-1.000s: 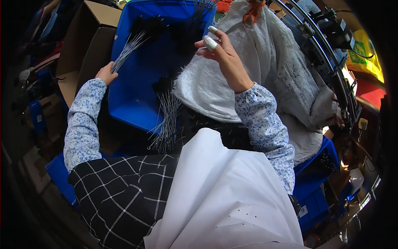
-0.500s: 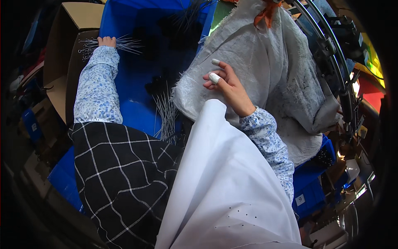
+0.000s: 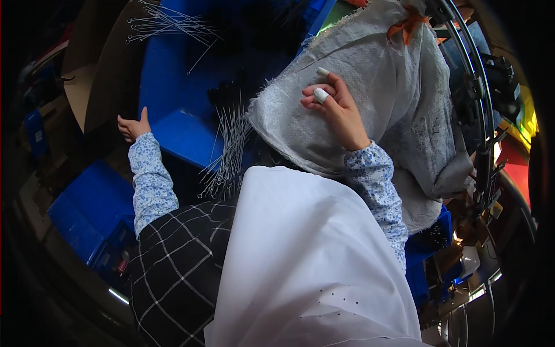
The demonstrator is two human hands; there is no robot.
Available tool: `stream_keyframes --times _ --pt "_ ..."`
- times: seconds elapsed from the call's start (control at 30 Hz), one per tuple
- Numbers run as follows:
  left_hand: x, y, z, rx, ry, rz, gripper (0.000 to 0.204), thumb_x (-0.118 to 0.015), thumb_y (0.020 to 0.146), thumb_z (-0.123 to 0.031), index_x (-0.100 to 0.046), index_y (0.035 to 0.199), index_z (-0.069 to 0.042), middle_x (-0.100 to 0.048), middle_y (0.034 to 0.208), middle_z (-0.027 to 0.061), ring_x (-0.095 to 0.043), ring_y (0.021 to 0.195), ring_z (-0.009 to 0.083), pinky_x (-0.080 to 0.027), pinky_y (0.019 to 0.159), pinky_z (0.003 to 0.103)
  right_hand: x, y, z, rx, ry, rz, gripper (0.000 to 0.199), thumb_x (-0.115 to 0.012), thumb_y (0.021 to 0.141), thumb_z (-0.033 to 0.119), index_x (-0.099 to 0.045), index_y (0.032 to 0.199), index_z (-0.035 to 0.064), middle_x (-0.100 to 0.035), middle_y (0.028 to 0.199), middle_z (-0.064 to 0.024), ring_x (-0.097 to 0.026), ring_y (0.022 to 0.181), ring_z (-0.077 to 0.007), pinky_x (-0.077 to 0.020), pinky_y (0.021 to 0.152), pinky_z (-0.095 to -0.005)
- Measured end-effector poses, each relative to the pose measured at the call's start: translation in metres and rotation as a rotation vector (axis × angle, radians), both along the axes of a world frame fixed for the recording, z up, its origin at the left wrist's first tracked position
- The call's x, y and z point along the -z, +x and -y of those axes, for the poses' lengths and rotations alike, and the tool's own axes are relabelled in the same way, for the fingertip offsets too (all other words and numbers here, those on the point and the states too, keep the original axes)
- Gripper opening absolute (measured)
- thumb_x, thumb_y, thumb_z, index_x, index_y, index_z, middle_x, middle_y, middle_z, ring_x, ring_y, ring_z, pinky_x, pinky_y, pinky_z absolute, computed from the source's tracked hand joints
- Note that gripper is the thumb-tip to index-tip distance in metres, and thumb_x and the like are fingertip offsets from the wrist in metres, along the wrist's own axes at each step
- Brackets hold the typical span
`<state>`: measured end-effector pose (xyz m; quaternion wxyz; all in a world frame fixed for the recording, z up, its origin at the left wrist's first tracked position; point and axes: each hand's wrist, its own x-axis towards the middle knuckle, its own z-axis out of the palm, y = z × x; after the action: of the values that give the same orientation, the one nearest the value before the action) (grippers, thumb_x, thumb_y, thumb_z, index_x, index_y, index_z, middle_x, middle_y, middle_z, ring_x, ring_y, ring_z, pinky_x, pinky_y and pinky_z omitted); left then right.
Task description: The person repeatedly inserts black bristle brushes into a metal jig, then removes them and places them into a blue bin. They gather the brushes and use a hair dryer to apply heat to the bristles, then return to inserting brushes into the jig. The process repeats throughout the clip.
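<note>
My left hand (image 3: 134,124) is beside the left wall of a large blue bin (image 3: 167,124), thumb apart from the fingers, holding nothing. Farther off, a bundle of thin metal wires with looped ends (image 3: 170,24) lies across the bin's far left edge. A second bundle of looped wires (image 3: 231,141) stands slanted at the bin's near side. My right hand (image 3: 342,113) hovers over or rests on a grey-white woven sack (image 3: 404,92); which, I cannot tell. Its fingers are loosely bent and apart, with white coverings on two fingertips, and nothing shows in it.
An open cardboard box (image 3: 107,75) stands left of the bin, and another blue bin (image 3: 89,202) sits lower left. Dark metal tubing (image 3: 477,87) curves along the right of the sack. White cloth (image 3: 312,248) and dark checked cloth (image 3: 173,272) cover my front.
My left hand has let go of the wire bundle at the bin's far left edge and come back toward me. My right hand keeps much the same pose. The whole view has shifted somewhat.
</note>
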<state>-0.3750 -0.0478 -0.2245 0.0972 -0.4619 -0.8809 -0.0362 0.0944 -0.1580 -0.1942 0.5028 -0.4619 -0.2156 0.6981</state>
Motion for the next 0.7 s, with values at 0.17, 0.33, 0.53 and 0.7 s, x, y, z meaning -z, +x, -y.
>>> stream_keyframes --times 0.17,0.33,0.53,0.7 --pt "0.011 -0.039 0.062 -0.793 -0.3 0.989 0.094 -0.068 0.061 -0.046 -0.02 0.126 0.002 -0.029 0.128 0.0189 -0.035 0.114 0.0289 -0.03 0.094 0.038 0.004 0.001 0.002 0.006 0.03 -0.032 0.049 -0.044 0.085 0.013 -0.019 0.123 -0.0048 -0.051 0.099 -0.0167 -0.054 0.085 -0.0182 -0.0441 0.076 -0.0267" --pt "0.065 -0.082 0.081 -0.663 -0.301 0.86 0.049 -0.058 0.074 -0.028 -0.045 0.109 0.005 -0.056 0.097 0.0191 -0.054 0.052 0.0218 -0.046 0.054 0.029 0.003 -0.001 0.002 -0.03 0.038 -0.012 0.048 -0.044 0.085 0.014 -0.02 0.123 -0.0043 -0.051 0.099 -0.0165 -0.054 0.086 -0.0188 -0.0439 0.077 -0.0275" --pt "0.042 -0.05 0.054 -0.688 -0.079 1.039 0.05 -0.06 0.074 -0.018 -0.04 0.114 0.004 -0.049 0.111 0.0164 -0.052 0.095 0.0268 -0.042 0.08 0.034 0.003 -0.002 0.005 -0.01 0.034 0.002 0.047 -0.043 0.085 0.014 -0.021 0.123 -0.0035 -0.051 0.099 -0.0164 -0.054 0.086 -0.0192 -0.0436 0.079 -0.028" --pt "0.085 -0.131 0.034 -0.682 -0.285 0.843 0.052 -0.056 0.076 -0.023 -0.037 0.118 0.002 -0.046 0.116 0.015 -0.045 0.105 0.0267 -0.032 0.092 0.034 0.005 -0.005 0.003 -0.031 0.045 -0.01 0.046 -0.043 0.086 0.014 -0.022 0.123 -0.0026 -0.05 0.1 -0.0164 -0.054 0.086 -0.0195 -0.0432 0.079 -0.0285"
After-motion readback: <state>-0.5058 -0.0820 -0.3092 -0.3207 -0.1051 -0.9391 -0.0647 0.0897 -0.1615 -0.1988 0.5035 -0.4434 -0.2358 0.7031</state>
